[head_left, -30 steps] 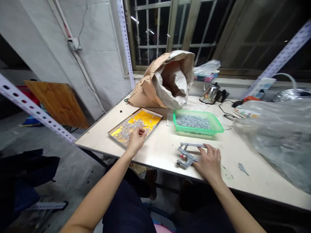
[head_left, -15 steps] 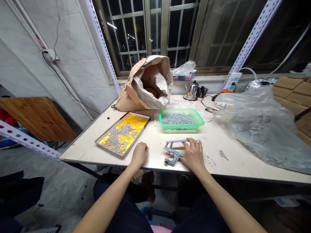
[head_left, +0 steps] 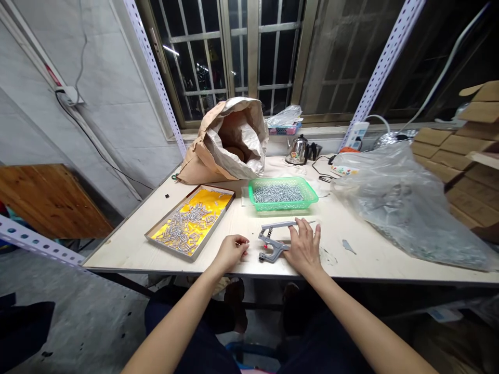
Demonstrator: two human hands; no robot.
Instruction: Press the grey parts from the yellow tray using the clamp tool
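Note:
My right hand [head_left: 304, 248] is wrapped around the handles of grey snap-fastener pliers [head_left: 275, 250], whose jaws point left with a spring and a small red part between the arms. My left hand [head_left: 231, 253] is closed in a pinch just left of the jaws. Something tiny and pale shows at its fingertips, too small to name. To the left lies a shallow tray [head_left: 170, 250] with a yellow bottom, holding many small metal pieces [head_left: 183, 223]. Behind the pliers stands a green plastic basket [head_left: 283, 206] of similar small metal pieces [head_left: 277, 192].
An open paper sack [head_left: 195, 161] leans at the back of the table. A metal kettle [head_left: 297, 150] stands behind the basket. At right are a large clear plastic bag [head_left: 393, 208] and stacked cardboard boxes [head_left: 452, 156]. A grey scrap [head_left: 348, 246] lies right of my right hand.
My left hand has moved right from beside the tray toward the pliers' jaws, turning so its pinched fingertips show. My right hand keeps its hold on the pliers. The view has shifted slightly.

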